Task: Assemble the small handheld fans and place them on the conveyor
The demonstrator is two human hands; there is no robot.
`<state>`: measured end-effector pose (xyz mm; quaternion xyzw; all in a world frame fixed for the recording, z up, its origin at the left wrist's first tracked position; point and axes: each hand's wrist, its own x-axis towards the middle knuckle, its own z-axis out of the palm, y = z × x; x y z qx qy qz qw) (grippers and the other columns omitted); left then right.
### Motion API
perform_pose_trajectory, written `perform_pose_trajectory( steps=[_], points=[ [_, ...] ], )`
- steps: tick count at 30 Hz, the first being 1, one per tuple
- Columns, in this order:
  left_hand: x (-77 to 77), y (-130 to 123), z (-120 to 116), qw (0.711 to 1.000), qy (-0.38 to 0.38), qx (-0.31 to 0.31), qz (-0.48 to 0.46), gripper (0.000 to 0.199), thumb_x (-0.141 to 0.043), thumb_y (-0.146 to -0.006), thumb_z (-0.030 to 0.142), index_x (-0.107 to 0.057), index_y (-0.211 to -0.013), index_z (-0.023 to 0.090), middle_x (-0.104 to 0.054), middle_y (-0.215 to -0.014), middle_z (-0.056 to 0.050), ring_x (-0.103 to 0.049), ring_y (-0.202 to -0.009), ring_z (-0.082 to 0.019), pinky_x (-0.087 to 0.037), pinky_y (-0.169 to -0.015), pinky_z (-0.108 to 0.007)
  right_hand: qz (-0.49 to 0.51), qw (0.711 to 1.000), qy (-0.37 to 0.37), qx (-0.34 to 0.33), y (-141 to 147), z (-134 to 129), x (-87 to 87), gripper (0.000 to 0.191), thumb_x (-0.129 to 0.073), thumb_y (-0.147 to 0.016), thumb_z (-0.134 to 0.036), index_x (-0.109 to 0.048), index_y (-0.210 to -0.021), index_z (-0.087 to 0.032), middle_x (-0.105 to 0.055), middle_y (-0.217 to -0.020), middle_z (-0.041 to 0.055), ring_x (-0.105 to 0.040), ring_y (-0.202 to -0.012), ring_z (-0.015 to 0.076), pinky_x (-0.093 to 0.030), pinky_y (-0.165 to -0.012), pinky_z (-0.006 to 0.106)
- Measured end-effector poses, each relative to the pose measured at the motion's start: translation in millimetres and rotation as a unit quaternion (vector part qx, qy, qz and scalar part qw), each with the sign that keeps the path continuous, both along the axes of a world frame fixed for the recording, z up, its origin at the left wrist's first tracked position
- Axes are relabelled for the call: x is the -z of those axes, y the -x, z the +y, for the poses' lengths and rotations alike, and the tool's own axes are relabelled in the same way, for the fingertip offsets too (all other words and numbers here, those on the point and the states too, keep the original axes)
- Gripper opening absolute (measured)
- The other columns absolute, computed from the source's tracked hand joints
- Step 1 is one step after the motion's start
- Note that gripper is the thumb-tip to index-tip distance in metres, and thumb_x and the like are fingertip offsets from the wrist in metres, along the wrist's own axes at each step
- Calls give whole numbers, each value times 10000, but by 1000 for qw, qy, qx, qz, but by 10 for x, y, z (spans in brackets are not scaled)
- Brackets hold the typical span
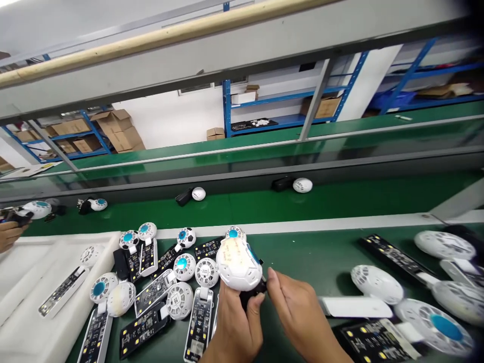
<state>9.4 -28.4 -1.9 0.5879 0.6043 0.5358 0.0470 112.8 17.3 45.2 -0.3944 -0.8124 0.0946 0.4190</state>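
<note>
Near the centre front, my left hand (pixel 239 320) is closed around the dark lower part of a device with a white round head (pixel 239 263). The head faces up, with handwriting on its pale top and a sliver of blue at its right side. Right beside it, my right hand (pixel 293 307) is closed, thumb and finger at the dark part under the head; whatever they pinch is hidden. To the left lie several similar devices with white round heads (pixel 179 301) and exposed circuit boards (pixel 199 322). More of them lie on the right, one with a blue disc (pixel 446 326).
A white foam tray (pixel 22 282) at left holds one such device. Behind the bench a green conveyor belt (pixel 242 206) carries several devices. Another person's hand (pixel 9 234) is at the far left edge. A metal beam (pixel 212 55) crosses above; shelves with boxes stand beyond.
</note>
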Motion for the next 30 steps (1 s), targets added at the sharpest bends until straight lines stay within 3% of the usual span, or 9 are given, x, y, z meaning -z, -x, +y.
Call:
perform_pose_trajectory(
  steps=[5,10,14,17,19,22,24,30],
  points=[
    [-22,30,35,998,-32,-14,52,212,-391,-885,224,-429,-1083,157,-581,-915,-131,-601,-864,-235,-503,-721,-383,-7,999,-1,33,19,-16,-36,435,-244,-945,-238,-434,-555,-206,-473,-422,-26,-448,-339,103,-292,-389,233],
    [-48,91,40,992,-32,24,120,322,-438,-865,203,-394,-1180,150,-572,-1037,-181,-557,-1032,-291,-497,-777,-425,-6,1000,22,7,-45,61,-46,440,-244,-945,-244,-387,-529,-217,-445,-417,-32,-415,-348,104,-274,-396,244],
    [-55,98,30,993,-42,33,107,322,-418,-871,176,-382,-1190,165,-581,-1016,-154,-568,-1014,-261,-494,-794,-400,-10,1000,11,7,-68,31,-65,414,-267,-942,-229,-400,-550,-211,-443,-434,-35,-414,-360,100,-279,-407,245],
    [-78,61,-17,999,-21,21,44,268,-431,-875,228,-412,-1136,172,-573,-984,-133,-574,-965,-248,-475,-810,-409,-7,1000,-4,6,-61,-11,-95,397,-283,-929,-207,-387,-546,-213,-425,-432,-40,-400,-362,102,-278,-407,249],
    [-122,25,-51,998,14,29,-49,237,-424,-882,297,-433,-1082,171,-573,-969,-125,-575,-932,-240,-469,-796,-395,30,999,32,5,-62,-8,-114,331,-316,-915,-243,-416,-601,-210,-463,-494,-29,-450,-430,113,-332,-438,233],
    [-223,-19,-62,974,49,78,-206,222,-396,-896,360,-430,-1027,184,-576,-957,-94,-572,-911,-199,-464,-774,-321,106,986,128,-35,-52,8,-108,187,-410,-870,-365,-487,-889,-196,-562,-724,9,-550,-638,146,-452,-577,233],
    [-291,-28,-45,954,49,104,-276,206,-389,-901,370,-414,-1019,202,-572,-935,-61,-568,-888,-165,-458,-778,-283,135,973,168,-76,-19,-6,-65,268,-458,-844,-406,-456,-1022,-205,-570,-822,19,-563,-701,153,-479,-628,241],
    [-394,-30,-44,935,56,133,-323,191,-431,-890,364,-425,-1015,219,-572,-899,-24,-560,-880,-139,-447,-769,-235,195,967,161,-34,66,-19,84,193,-376,-882,-361,-446,-976,-207,-562,-779,17,-565,-706,167,-474,-634,263]
  ],
)
